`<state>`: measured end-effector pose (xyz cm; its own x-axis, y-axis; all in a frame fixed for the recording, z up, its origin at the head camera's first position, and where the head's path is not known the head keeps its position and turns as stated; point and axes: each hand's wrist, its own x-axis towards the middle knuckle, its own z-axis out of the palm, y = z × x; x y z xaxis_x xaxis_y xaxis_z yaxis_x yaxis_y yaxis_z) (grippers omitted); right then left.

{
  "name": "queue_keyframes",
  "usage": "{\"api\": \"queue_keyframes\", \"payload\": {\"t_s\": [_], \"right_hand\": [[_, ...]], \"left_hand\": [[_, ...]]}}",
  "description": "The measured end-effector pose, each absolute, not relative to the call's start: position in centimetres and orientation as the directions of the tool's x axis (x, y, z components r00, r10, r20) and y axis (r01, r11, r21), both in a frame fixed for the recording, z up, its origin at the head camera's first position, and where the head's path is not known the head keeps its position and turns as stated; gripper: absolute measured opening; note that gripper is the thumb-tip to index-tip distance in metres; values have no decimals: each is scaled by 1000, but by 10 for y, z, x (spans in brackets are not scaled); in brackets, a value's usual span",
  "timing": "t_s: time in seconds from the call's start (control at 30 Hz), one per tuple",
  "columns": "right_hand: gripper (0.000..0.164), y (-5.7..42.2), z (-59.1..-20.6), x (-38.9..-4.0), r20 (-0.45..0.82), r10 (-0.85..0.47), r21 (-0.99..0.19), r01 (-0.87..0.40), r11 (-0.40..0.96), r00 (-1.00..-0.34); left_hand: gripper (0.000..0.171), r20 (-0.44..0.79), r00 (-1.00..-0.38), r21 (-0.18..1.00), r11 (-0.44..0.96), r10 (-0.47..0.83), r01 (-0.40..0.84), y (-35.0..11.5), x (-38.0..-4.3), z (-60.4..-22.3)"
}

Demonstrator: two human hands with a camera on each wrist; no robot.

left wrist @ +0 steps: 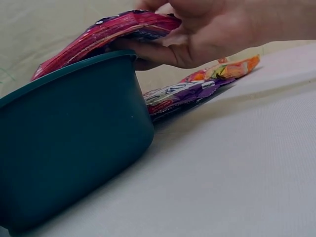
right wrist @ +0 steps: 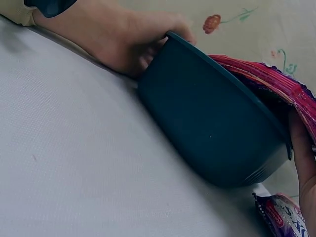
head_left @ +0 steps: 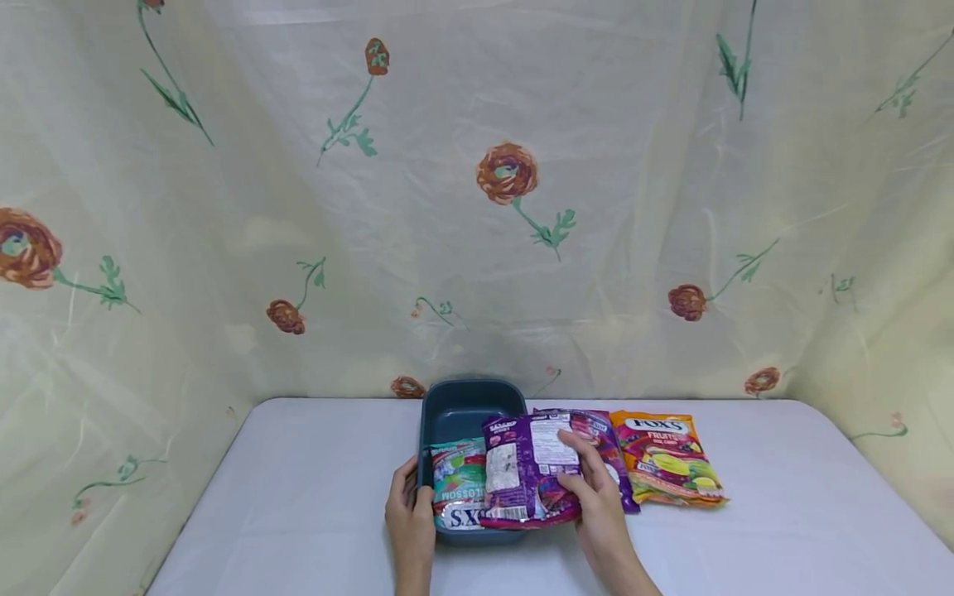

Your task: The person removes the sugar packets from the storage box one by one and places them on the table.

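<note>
A dark teal plastic bin (head_left: 477,396) stands at the table's middle. My left hand (head_left: 412,509) grips its left wall, thumb at the rim; the right wrist view shows this hand (right wrist: 143,39) too. Inside the bin lies a green candy bag (head_left: 458,476), partly covered. My right hand (head_left: 596,488) holds a purple candy bag (head_left: 514,463), back label up, over the bin's right side. From the left wrist view, the right hand (left wrist: 207,34) has its thumb and fingers on either side of the purple bag (left wrist: 113,37), right above the rim.
Another purple candy bag (head_left: 619,459) lies on the white table (head_left: 298,497) just right of the bin, partly hidden by the right hand. Beside it lies an orange Fox's fruits candy bag (head_left: 667,459). A flower-printed curtain (head_left: 596,248) hangs behind and along both sides.
</note>
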<state>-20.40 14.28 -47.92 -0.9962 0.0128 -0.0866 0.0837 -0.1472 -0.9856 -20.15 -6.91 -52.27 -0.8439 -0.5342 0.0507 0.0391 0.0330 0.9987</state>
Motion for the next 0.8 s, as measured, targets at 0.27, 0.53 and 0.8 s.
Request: {"api": "queue_keyframes", "payload": {"t_s": [0.27,0.53,0.8], "right_hand": [[54,144,-479,-199,-106,14,-975,101,-197,-994],[55,148,-479,-193,-132,24,-966,124,-227,-991],[57,152,-480,-186,-170,31,-968,161,-193,-985]], "left_hand": [[48,49,-846,999,44,-531,30,-69,-202,-523],[48,51,-849,999,37,-526,37,-69,-201,-521],[48,60,-851,998,46,-523,42,-69,-201,-522]]}}
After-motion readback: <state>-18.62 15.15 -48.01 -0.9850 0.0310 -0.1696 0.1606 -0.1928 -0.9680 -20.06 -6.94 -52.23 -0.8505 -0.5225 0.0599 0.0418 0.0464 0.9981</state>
